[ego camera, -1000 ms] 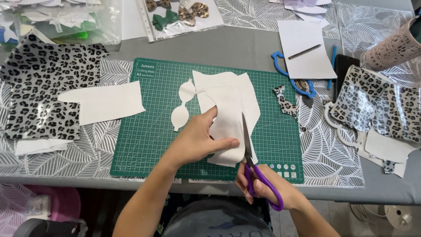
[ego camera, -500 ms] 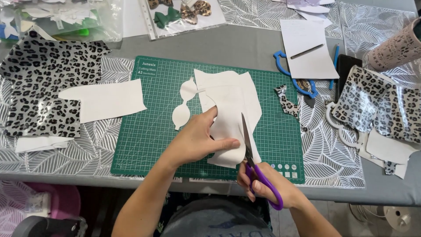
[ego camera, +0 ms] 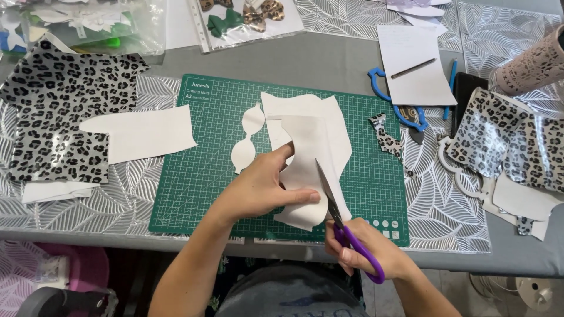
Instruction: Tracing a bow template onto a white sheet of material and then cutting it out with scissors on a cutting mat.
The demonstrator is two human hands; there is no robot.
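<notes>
My left hand [ego camera: 264,188] pinches a white cut-out sheet [ego camera: 305,152] that lies on the green cutting mat [ego camera: 200,170], thumb on top near its lower rounded edge. My right hand [ego camera: 367,249] grips purple-handled scissors [ego camera: 343,226] at the mat's front edge. The blades point up into the sheet, just right of my left thumb. A small white hourglass-shaped piece [ego camera: 248,138] lies on the mat to the left of the sheet.
Leopard-print material lies at the left [ego camera: 64,111] and right [ego camera: 511,141]. A loose white sheet [ego camera: 141,132] overlaps the mat's left edge. Blue-handled scissors [ego camera: 393,100], a paper sheet with a pen [ego camera: 414,64], a pink roll [ego camera: 531,64] and plastic sleeves of bows [ego camera: 247,14] sit behind.
The scissor blades have advanced slightly up into the white sheet. Both hands stay in nearly the same place.
</notes>
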